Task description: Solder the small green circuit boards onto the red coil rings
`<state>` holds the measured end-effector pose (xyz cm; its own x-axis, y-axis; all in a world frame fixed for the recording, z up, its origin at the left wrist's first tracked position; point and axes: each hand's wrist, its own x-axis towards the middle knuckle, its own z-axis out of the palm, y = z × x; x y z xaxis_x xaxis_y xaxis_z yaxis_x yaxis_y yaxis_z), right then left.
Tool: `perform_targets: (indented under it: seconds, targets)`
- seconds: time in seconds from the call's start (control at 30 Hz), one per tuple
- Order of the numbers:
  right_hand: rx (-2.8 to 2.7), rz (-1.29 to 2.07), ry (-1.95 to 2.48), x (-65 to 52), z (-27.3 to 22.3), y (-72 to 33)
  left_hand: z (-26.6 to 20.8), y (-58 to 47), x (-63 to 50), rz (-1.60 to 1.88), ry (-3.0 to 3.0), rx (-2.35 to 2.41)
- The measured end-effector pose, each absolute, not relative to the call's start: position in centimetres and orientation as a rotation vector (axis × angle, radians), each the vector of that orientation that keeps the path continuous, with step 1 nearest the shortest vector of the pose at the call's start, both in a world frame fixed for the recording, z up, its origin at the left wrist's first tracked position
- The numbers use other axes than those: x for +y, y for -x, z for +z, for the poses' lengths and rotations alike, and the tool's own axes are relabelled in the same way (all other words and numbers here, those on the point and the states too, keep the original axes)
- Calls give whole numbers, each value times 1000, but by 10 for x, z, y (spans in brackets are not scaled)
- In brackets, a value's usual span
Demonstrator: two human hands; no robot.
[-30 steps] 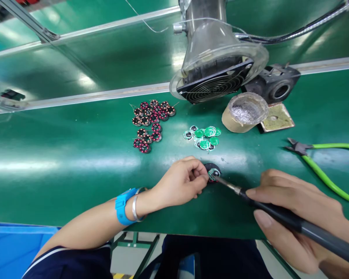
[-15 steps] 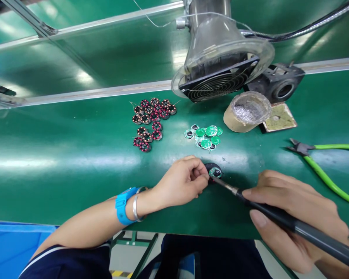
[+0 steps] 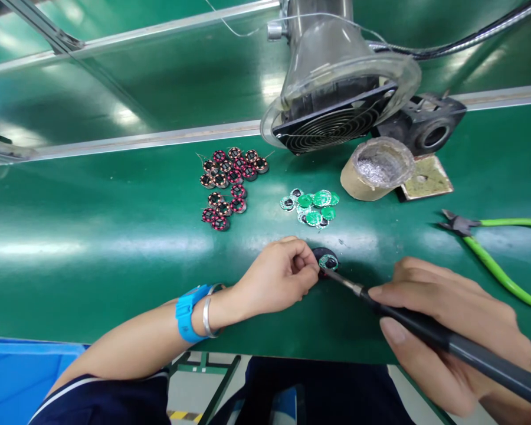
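My right hand (image 3: 455,330) is closed round the dark handle of a soldering iron (image 3: 407,321). The iron's tip meets the near left edge of a small round circuit board (image 3: 328,262), which lies on a dark round piece (image 3: 319,254). Just left of the board, my left hand (image 3: 287,274) is closed in a pinch against its edge. Whatever its fingertips hold is too small or too hidden to make out. Beyond the hands lies a pile of round green circuit boards (image 3: 314,217), with several copper-wound ring coils (image 3: 223,208) to its left.
A fume extractor with a fan grille (image 3: 331,130) hangs over the back of the green bench (image 3: 92,236). Below it stand a cup of silvery bits (image 3: 354,180), a soldering iron stand (image 3: 425,127) and a sponge tray (image 3: 429,177). Green-handled cutters (image 3: 487,257) lie at right.
Almost nothing differs. Both hands, the iron's tip and the board keep their places, and the whole view has shifted very slightly.
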<state>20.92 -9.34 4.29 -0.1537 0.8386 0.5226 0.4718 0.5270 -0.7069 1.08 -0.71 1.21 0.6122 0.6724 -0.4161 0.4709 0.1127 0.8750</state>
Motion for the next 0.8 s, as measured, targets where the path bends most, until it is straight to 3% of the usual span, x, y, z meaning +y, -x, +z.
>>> perform_targets:
  seconds: [0.8]
  targets:
    - [-1759,470,1074,-94,43,-207,13,-13,-7,209,-1565,1018]
